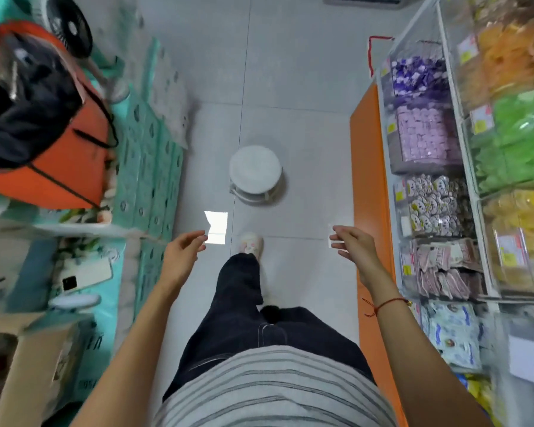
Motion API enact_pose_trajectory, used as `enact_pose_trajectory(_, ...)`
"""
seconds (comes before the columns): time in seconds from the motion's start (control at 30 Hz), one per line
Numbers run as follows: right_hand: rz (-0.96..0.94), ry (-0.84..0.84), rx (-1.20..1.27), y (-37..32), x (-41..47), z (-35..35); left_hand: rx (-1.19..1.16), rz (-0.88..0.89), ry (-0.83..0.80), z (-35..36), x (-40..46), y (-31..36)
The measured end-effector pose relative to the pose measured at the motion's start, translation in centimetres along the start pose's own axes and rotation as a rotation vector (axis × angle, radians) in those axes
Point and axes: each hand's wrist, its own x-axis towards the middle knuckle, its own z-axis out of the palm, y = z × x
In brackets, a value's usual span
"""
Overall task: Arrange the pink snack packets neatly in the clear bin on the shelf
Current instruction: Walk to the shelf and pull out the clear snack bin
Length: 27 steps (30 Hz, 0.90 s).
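- Two hands free: my left hand point(184, 246) and right hand point(350, 243) hang over the aisle floor point(290, 87), fingers loosely curled, holding nothing.
- Pink snack packets point(444, 269) lie jumbled in the clear bin point(409, 266) on the shelf point(367, 180) to my right, below the bin of white-faced sweets point(438, 204).
- Judgement: turn to face the bin squarely before reaching in.
- Lift packets by their edges, stack them flat and aligned.

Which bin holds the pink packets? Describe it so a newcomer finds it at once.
Start at the orange shelf on the right of the aisle. Its lower row has clear bins; the target bin sits beside the right hand. It alone holds jumbled pink packets, between silver cartoon sweets and blue-white packs.
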Motion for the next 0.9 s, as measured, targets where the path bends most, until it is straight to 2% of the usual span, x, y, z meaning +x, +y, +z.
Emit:
enact_pose_trajectory(0.2,0.018,0.093,0.105,-6.6,6.5,0.9,0.060,0.051,-0.088,2.8,10.3,9.7)
enact_pose_trajectory(0.5,0.072,0.328,0.278,-12.5,14.2,-3.6,0.204,0.110,-0.290,12.3,21.3,22.9)
enact_pose_trajectory(0.9,0.084,0.281,0.173,-21.7,28.9,-12.0,0.325,0.170,-0.440,27.6,30.5,34.1)
